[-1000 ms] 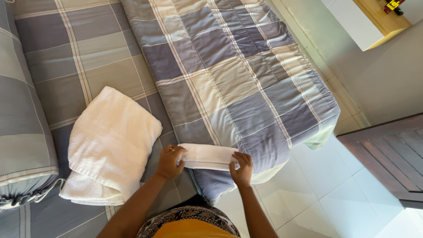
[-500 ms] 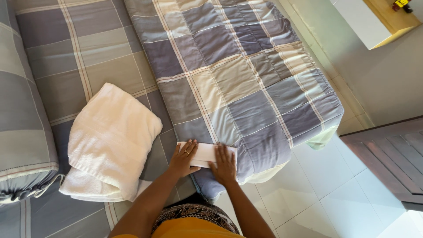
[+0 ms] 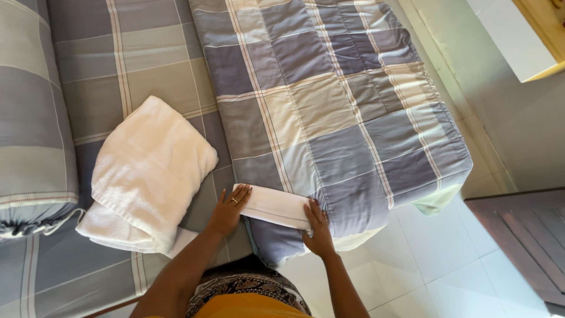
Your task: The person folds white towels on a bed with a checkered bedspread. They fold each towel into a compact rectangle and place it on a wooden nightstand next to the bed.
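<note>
Small white folded cloth [image 3: 272,206] lying flat at the near edge of the bed [image 3: 88,70], on the near corner of a checked blue, grey and cream quilt [image 3: 329,100]. Left hand [image 3: 228,210] pressed flat on the cloth's left end, fingers [image 3: 240,195] spread slightly and laid over the fabric, a ring on one of them; nothing gripped. Right hand [image 3: 318,228] resting on the cloth's right end, fingers [image 3: 312,211] extended and close together, palm down, also gripping nothing. Just left of the left hand, a larger white towel [image 3: 147,174] folded in a loose stack on the checked bedsheet, near but apart from the small cloth. Striped pillow [image 3: 29,123] along the bed's left edge. Pale tiled floor [image 3: 424,265] beside the bed's right edge.
</note>
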